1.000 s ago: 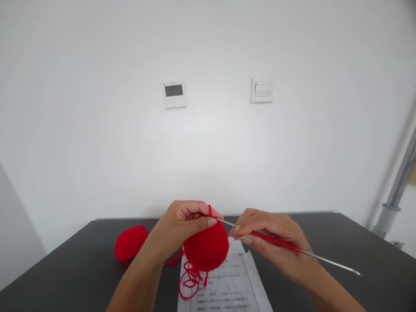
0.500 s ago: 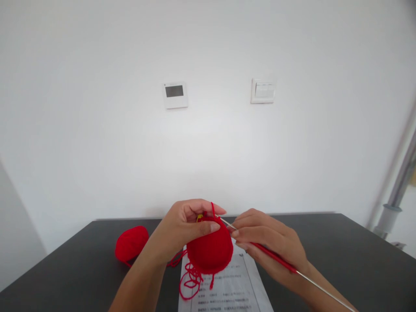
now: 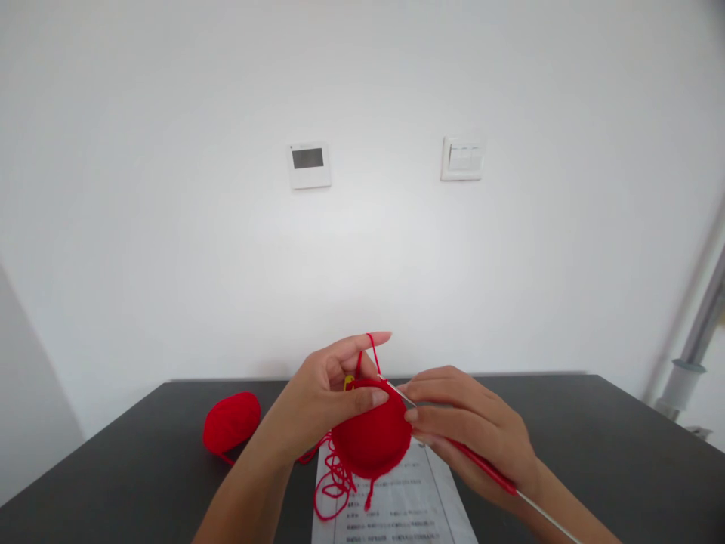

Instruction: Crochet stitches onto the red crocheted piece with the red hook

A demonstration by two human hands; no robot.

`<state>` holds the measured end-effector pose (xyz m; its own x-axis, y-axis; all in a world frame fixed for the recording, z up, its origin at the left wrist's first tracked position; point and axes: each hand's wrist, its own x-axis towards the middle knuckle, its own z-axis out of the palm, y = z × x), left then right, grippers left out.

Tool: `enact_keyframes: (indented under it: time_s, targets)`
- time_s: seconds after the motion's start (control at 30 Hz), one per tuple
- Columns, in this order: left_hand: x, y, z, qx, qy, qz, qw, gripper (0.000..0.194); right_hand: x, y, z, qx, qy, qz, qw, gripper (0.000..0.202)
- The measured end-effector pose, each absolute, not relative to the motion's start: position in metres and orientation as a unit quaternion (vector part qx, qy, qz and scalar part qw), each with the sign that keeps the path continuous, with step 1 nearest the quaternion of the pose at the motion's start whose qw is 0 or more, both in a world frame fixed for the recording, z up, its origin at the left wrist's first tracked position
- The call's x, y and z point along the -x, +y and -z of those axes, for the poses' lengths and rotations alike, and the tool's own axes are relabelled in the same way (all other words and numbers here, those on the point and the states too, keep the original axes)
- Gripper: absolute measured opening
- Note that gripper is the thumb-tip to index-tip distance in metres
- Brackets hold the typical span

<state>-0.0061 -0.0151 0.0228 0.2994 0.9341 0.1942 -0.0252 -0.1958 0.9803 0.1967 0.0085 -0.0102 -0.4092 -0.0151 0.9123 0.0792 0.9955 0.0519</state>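
Observation:
My left hand (image 3: 337, 385) pinches the upper edge of a round red crochet piece (image 3: 371, 442), thumb lying across its front. Red working yarn (image 3: 374, 351) loops over the raised left index finger and runs down to the piece. A yellow stitch marker (image 3: 348, 382) shows at the piece's edge behind the thumb. My right hand (image 3: 473, 419) is closed around a crochet hook (image 3: 484, 467) with a red grip and metal shaft. The hook's tip meets the top right edge of the piece, by the yarn. Loose red yarn dangles and curls below the piece.
A red ball of yarn (image 3: 232, 423) sits on the dark table (image 3: 141, 468), left of my left forearm. Under the hands lies a printed sheet (image 3: 396, 517). Behind the table rises a white wall with a thermostat panel (image 3: 309, 166) and a light switch (image 3: 462, 159).
My left index finger has lifted, drawing the yarn into a taller loop above the piece. The crochet piece and hook have shifted slightly right, and the camera view has moved a little.

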Motion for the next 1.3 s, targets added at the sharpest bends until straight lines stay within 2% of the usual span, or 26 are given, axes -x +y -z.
enact_keyframes:
  time_s: [0.3,0.5,0.57,0.87,1.13,1.3]
  targets:
    - [-0.004,-0.027,-0.024,-0.618,0.416,-0.535,0.397,0.045,-0.199,0.006,0.013,0.064,-0.780,-0.215,0.584,0.014]
    - [-0.006,-0.028,-0.024,-0.638,0.417,-0.551,0.340,0.009,-0.197,0.003,0.014,0.078,-0.731,-0.324,0.595,0.010]
    - [-0.007,-0.028,-0.024,-0.633,0.422,-0.555,0.337,0.004,-0.197,0.003,0.013,0.076,-0.720,-0.344,0.598,0.011]
    - [-0.009,-0.030,-0.027,-0.620,0.422,-0.562,0.350,0.007,-0.203,0.006,0.011,0.059,-0.781,-0.228,0.579,0.017]
    - [-0.004,-0.026,-0.023,-0.617,0.402,-0.538,0.411,0.008,-0.198,0.007,0.017,0.055,-0.703,-0.392,0.591,0.009]
    - [-0.003,-0.026,-0.022,-0.597,0.391,-0.530,0.459,0.012,-0.199,0.009,0.019,0.066,-0.682,-0.440,0.580,0.011]
